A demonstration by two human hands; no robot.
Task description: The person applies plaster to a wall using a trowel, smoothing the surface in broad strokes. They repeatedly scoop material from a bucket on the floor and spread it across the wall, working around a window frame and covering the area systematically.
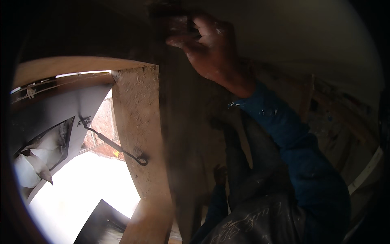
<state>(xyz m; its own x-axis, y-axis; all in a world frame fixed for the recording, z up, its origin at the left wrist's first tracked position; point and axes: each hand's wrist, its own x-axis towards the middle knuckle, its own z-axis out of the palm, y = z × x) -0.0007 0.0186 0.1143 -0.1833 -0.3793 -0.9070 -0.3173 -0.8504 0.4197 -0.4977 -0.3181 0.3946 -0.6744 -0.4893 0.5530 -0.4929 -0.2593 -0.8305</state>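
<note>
The fingers (178, 41) of your right hand (211, 53) are clamped on a dark, reddish block (175, 25) near 12 o'clock, thumb below; its outer edge is lost in shadow, so you cannot tell what it touches. Pale flecks dot the hand and your blue sleeve (300, 138), which runs down toward 4 o'clock. Your left hand (219, 174) hangs in the dimness at 5 o'clock, too dark to tell its grip. At 9 o'clock, a hooked metal rod (109, 141) joins the rough window frame (140, 110) to a tilted grey panel (91, 99).
</note>
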